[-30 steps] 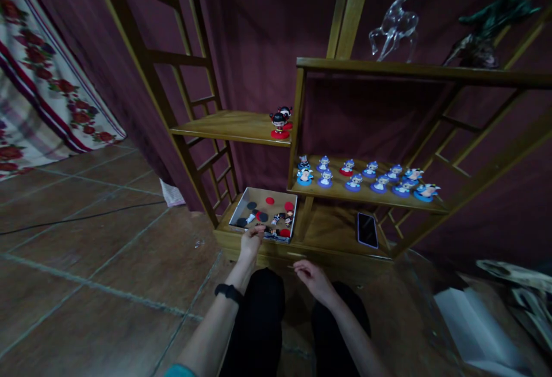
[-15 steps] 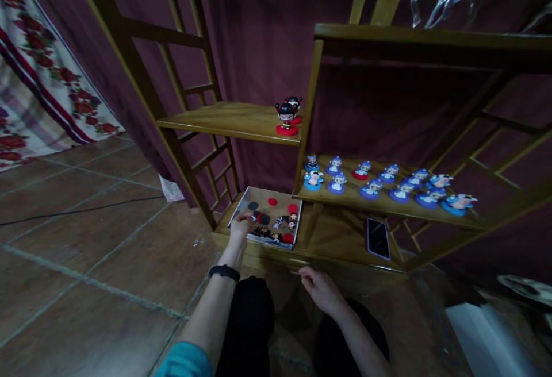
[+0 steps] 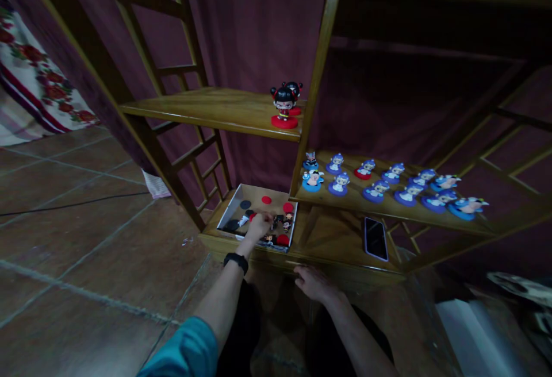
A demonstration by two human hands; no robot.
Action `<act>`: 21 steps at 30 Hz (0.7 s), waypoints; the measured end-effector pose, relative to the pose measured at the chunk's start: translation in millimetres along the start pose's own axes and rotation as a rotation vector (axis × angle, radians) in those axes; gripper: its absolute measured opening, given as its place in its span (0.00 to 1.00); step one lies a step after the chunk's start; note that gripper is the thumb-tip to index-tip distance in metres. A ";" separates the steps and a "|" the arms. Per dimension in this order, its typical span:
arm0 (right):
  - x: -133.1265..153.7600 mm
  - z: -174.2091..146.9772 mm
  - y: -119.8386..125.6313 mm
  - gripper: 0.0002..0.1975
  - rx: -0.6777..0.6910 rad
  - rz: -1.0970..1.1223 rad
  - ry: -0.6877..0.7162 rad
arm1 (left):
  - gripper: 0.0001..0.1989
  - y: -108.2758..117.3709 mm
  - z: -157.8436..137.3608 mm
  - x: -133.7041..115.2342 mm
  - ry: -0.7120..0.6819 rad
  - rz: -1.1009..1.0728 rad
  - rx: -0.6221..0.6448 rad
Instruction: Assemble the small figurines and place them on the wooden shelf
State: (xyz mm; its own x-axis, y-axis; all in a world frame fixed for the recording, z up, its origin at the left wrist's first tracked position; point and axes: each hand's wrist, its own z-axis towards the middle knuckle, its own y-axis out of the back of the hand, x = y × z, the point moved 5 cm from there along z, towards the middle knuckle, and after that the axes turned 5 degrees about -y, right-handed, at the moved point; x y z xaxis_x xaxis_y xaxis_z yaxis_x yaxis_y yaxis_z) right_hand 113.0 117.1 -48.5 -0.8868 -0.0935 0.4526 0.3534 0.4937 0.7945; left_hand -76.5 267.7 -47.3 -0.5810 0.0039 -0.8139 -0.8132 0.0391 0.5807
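Note:
My left hand point(image 3: 259, 226) reaches down into a shallow cardboard box point(image 3: 233, 197). Its fingers are bent together among small dark-haired figurines point(image 3: 286, 225); whatever they pinch is hidden and blurred. Loose round bases lie in the box too, including a red disc point(image 3: 266, 199) and a dark grey disc point(image 3: 245, 204). My right hand point(image 3: 313, 283) hovers low before the drawer front, fingers loosely apart, with nothing visible in it. Two black-haired figurines on red bases, the front one point(image 3: 283, 107) plainer to see, stand on the upper left shelf point(image 3: 202, 107).
Several blue and white figurines point(image 3: 339, 183) stand in two rows on the right shelf point(image 3: 431, 210). A phone point(image 3: 376, 239) lies on the bottom board. The wooden uprights point(image 3: 317, 72) divide the compartments. A black cable point(image 3: 86, 202) crosses the tiled floor.
My left hand has moved right inside the box, from the grey disc toward the figurines. My right hand has barely moved. The view has shifted, with the shelves looking nearer.

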 end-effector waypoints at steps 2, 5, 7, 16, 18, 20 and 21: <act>-0.3 2.3 -1.3 0.16 0.016 -0.010 -0.003 | 0.09 -10.3 -0.9 -3.6 -0.060 0.118 0.111; -0.6 3.9 -4.4 0.16 0.037 -0.020 0.011 | 0.12 -25.6 -6.8 -13.5 -0.115 0.296 0.264; -0.3 3.7 -5.4 0.16 0.041 -0.012 0.014 | 0.12 -35.2 -11.6 -18.6 -0.095 0.481 0.334; 5.9 -1.2 0.7 0.18 0.059 -0.004 0.003 | 0.20 -56.8 -23.3 -31.5 -0.094 0.684 0.294; 4.5 -1.0 0.0 0.18 0.066 -0.007 0.000 | 0.20 -55.5 -24.8 -32.2 -0.089 0.643 0.276; 2.7 -0.5 -0.9 0.18 0.062 -0.007 0.001 | 0.19 -53.2 -26.2 -32.6 -0.077 0.605 0.265; 2.1 -0.4 -1.3 0.19 0.059 -0.005 0.006 | 0.18 -51.7 -26.6 -32.5 -0.070 0.594 0.262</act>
State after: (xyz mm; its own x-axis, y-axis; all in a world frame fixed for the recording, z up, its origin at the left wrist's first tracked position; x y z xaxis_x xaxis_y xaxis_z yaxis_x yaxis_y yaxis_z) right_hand 110.8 115.8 -48.4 -0.8868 -0.1011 0.4510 0.3305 0.5435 0.7717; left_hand -16.5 239.0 -50.3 -0.9183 0.1647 -0.3600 -0.3135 0.2528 0.9153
